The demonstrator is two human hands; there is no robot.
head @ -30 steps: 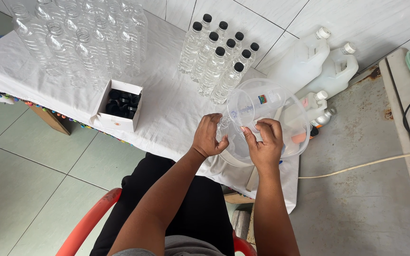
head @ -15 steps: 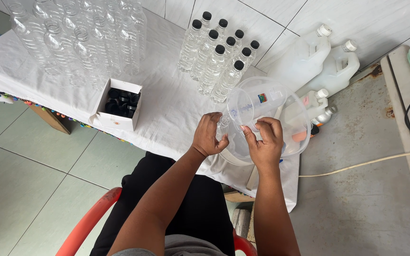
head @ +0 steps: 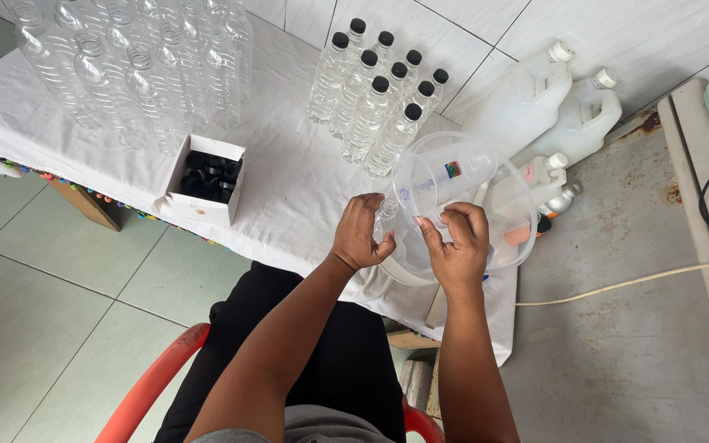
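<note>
Both hands (head: 410, 239) on clear, perhaps plastic, measuring jug (head: 441, 179).

Small home bottling workspace, tiled floor (head: 34, 320), cloth-covered table (head: 289, 176), capped bottles (head: 375, 90), jerrycans (head: 551, 107)

Left hand (head: 359, 234) is gripping a clear plastic bottle (head: 386, 220), glossy, mostly hidden. Right hand (head: 455, 244) is pinching a transparent plastic measuring jug (head: 445, 176), smooth and shiny, tilting over a clear plastic basin (head: 512, 205). White cloth (head: 289, 164) is covering the table, matt, lightly creased. Capped bottles (head: 375, 102) are showing glossy clear plastic with matt black plastic caps; empty bottles (head: 141, 57) are looking the same ribbed clear plastic. Small box (head: 203, 193) is reading as white cardboard, matt, holding black plastic caps. Jerrycans (head: 547, 102) are looking translucent white plastic, dull. Concrete floor (head: 617, 361) is looking rough and stained; floor tiles (head: 34, 312) are smooth with a slight sheen.
</note>
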